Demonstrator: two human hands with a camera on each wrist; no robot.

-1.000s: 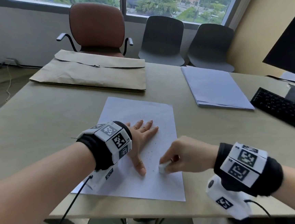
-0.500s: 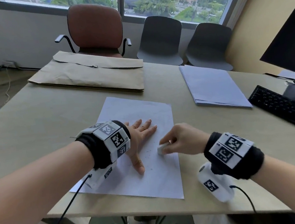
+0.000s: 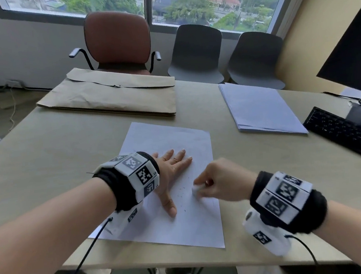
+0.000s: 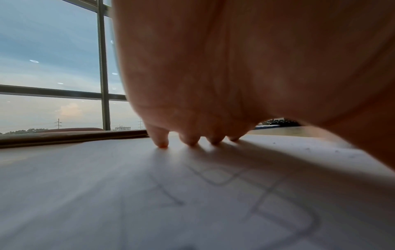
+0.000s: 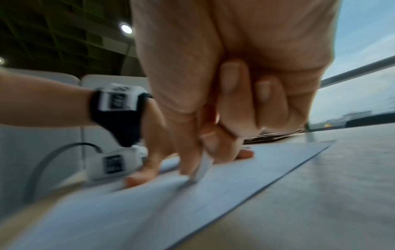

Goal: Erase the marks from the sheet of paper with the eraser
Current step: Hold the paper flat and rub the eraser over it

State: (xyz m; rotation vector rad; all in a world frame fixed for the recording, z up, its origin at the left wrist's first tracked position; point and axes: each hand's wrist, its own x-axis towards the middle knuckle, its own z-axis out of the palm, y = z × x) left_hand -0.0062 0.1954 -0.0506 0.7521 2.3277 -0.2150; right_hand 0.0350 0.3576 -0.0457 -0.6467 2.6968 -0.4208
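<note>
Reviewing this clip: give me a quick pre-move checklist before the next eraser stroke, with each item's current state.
1. Sheet of paper pinned flat by the left hand: ok.
2. Right hand has a grip on the eraser: ok.
3. Eraser touching the paper: ok, seen in the right wrist view.
4. All marks gone: not ok, pencil lines remain under the left palm.
5. Eraser crumbs cleared: not ok.
6. Paper undamaged under the eraser: cannot tell.
</note>
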